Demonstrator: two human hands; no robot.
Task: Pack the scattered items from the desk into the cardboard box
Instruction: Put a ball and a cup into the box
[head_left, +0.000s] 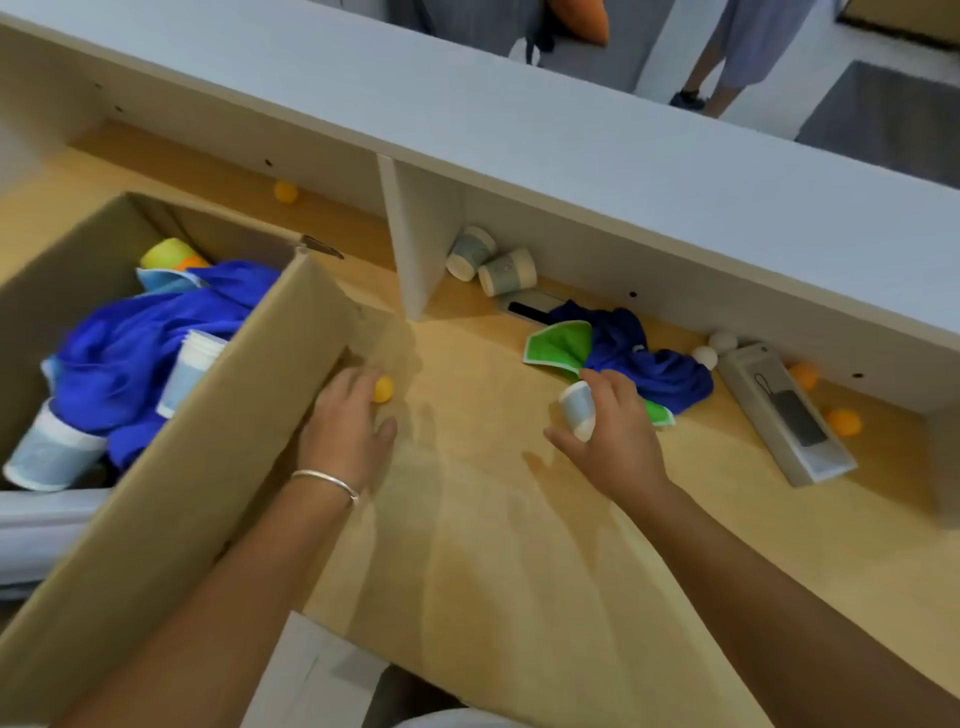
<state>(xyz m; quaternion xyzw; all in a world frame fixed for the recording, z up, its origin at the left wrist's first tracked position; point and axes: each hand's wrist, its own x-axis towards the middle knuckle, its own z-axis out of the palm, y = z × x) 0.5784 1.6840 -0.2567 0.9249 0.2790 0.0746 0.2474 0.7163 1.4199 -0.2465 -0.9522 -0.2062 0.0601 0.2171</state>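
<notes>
Mid-pack at the desk (519, 545): your left hand (345, 421) curls over an orange ping-pong ball (383, 388) just beside the outer wall of the cardboard box (208, 441), fingers closing on it though the ball looks not yet lifted. Your right hand (613, 426) has its grip wrapped round a small paper cup (577, 410), held on its side just above the wood.

The box sits at your left, already holding a blue cloth (145, 343), stacked cups and a yellow ball. Still out on the desk: two tipped cups (491, 262) by the white divider, a blue garment (654, 358) with a green cloth (563, 345), two white balls (714, 349), a flat retail package (784, 410) and two orange balls (844, 420) at the far right, another at the back left.

The step looks like a two-handed pickup. Next, both hands likely need to clear the box's tall near wall before letting go.
</notes>
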